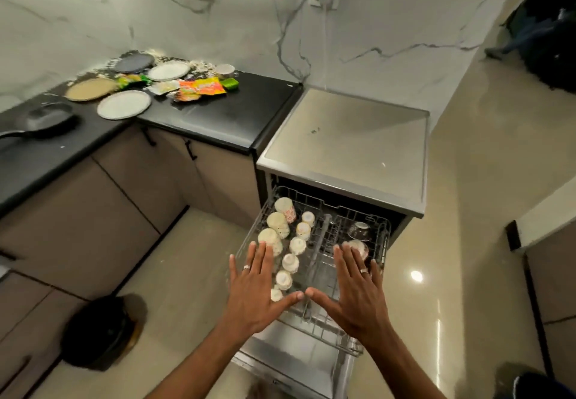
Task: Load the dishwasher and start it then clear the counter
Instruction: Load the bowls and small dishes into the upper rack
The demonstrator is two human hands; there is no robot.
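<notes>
The dishwasher point(349, 137) stands with its door down and its upper wire rack point(324, 271) pulled out. Several upturned white cups point(277, 222) line the rack's left side, and two bowls point(359, 231) sit at its right. My left hand point(254, 289) and my right hand point(355, 289) hover flat over the rack's front, fingers straight and spread, thumbs nearly touching, holding nothing. On the black counter point(224, 112) lie several plates point(124, 105), a cup point(224, 70) and colourful snack wrappers point(202, 87).
A black pan point(43, 121) rests at the counter's left end. A green container point(230, 83) sits by the wrappers. A dark round bin point(99, 333) stands on the floor to the left. A dark bag point(548, 34) lies at the far right.
</notes>
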